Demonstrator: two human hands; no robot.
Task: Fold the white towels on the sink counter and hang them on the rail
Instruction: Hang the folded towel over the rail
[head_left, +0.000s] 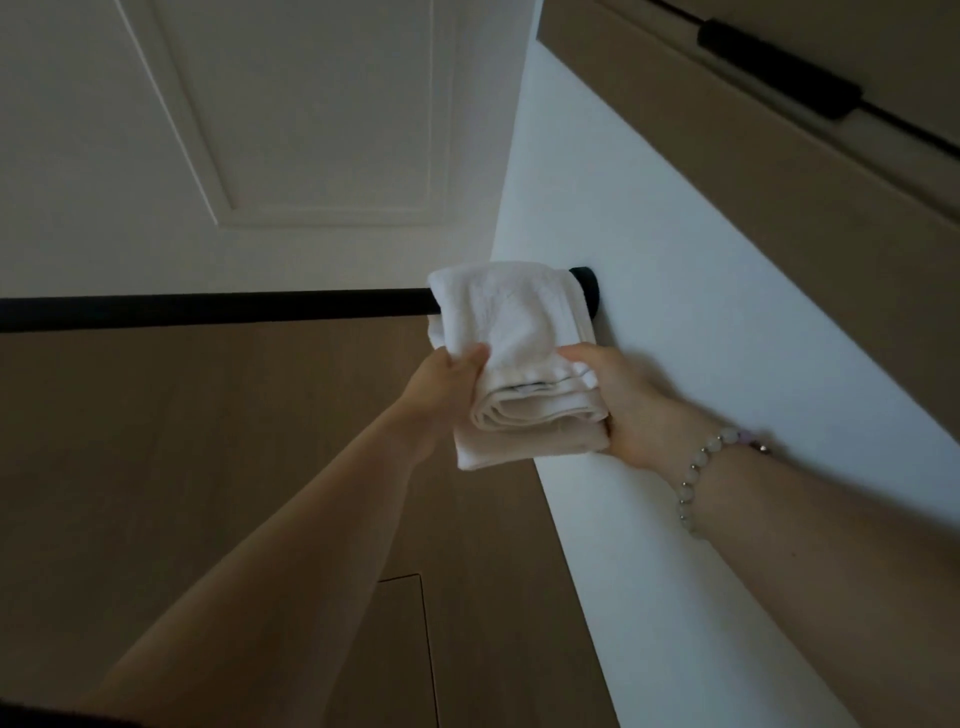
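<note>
We are looking up at a white wall (675, 322) on the right and a panelled door (311, 130) beyond. A black rail (208, 312) is running left from its wall mount. The folded towel (511, 317) is hanging over the rail's right end, just beside the mount. Our left hand (447, 387) is pinching its lower left edge and our right hand (621, 410) is gripping the lower right. Likely step: evening the drape. We are aiming to tug both sides equally, keeping the layers stacked.
</note>
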